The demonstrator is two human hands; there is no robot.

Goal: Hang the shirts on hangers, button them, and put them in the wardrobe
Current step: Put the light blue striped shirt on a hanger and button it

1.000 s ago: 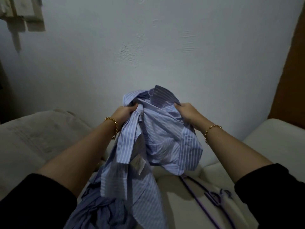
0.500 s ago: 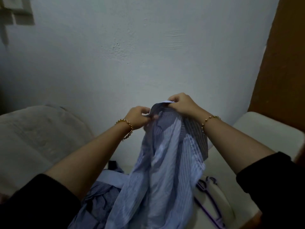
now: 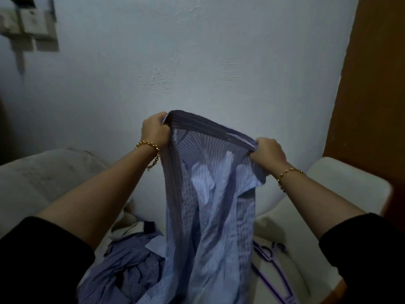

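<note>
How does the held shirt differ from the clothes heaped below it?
The held shirt hangs stretched between left hand and right hand; the heap lies crumpled on the sofa, untouched. The held shirt looks paler; the heap darker. Both look blue and striped.
</note>
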